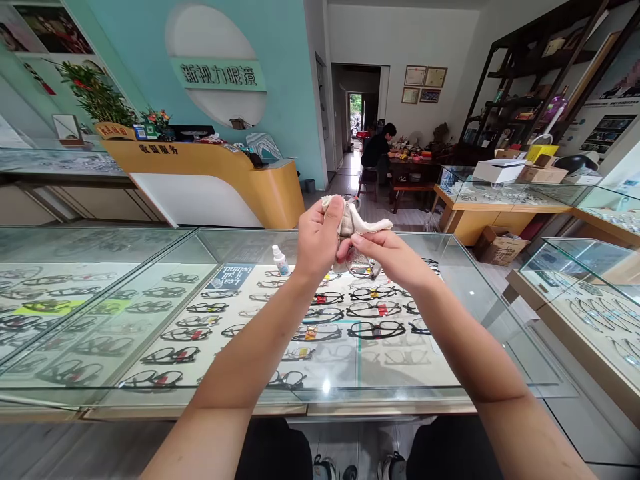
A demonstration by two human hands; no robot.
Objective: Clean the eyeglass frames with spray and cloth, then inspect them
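Observation:
Above the glass display case [320, 395], my left hand [323, 230] pinches a pale cleaning cloth [375, 227] with the thumb on top. Folded in that cloth is a pair of glasses [361, 268], its thin frame partly showing below my fingers. My right hand [383, 250] is closed on the glasses from the other side, thumb and fingers pressed together near the cloth's edge. Much of the frame is hidden by the fingers and cloth. On the case, left of my hands, a small white spray bottle [281, 261] stands upright.
Rows of eyeglass frames [376, 329] lie inside the case under the glass. More cases [595, 320] stand at the right, with boxes [500, 171] on one behind. A curved counter [200, 180] is at the back left. A person [379, 157] sits at a far table.

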